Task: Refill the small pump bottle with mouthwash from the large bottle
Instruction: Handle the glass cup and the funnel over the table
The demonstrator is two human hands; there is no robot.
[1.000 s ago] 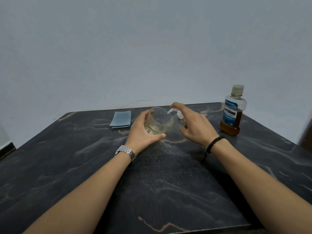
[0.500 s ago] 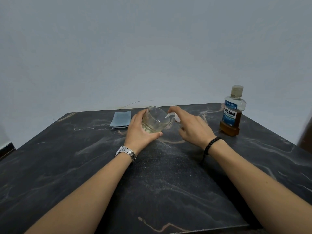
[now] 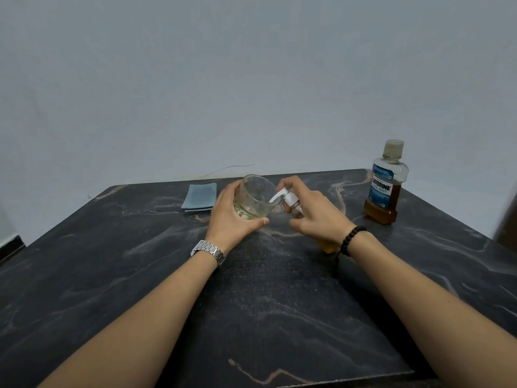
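Glass cup [image 3: 253, 198] tipped, left hand [image 3: 229, 219] wrapped round it | right hand [image 3: 316, 217] curled on small pump bottle [image 3: 293, 204], white nozzle poking into cup | large bottle [image 3: 386, 183] capped, upright far right on dark marble table [image 3: 279, 303] | blue cloth [image 3: 200, 197] behind

Hidden or unreadable items, for your check:

- Small pump bottle [image 3: 293, 204]: your right hand [image 3: 316, 217] covers most of the body; only the white pump head, the neck and an amber patch below your wrist show.
- Glass cup [image 3: 256, 197]: its near-left wall is hidden behind your left hand [image 3: 229, 217].
- Large bottle [image 3: 386, 183]: the small print on the label is too fine to read.
- Counter [image 3: 112, 275]: cut off by the left, right and bottom edges.
- Dark shape at the right edge [image 3: 507, 219]: blurred and cropped, cannot be identified.
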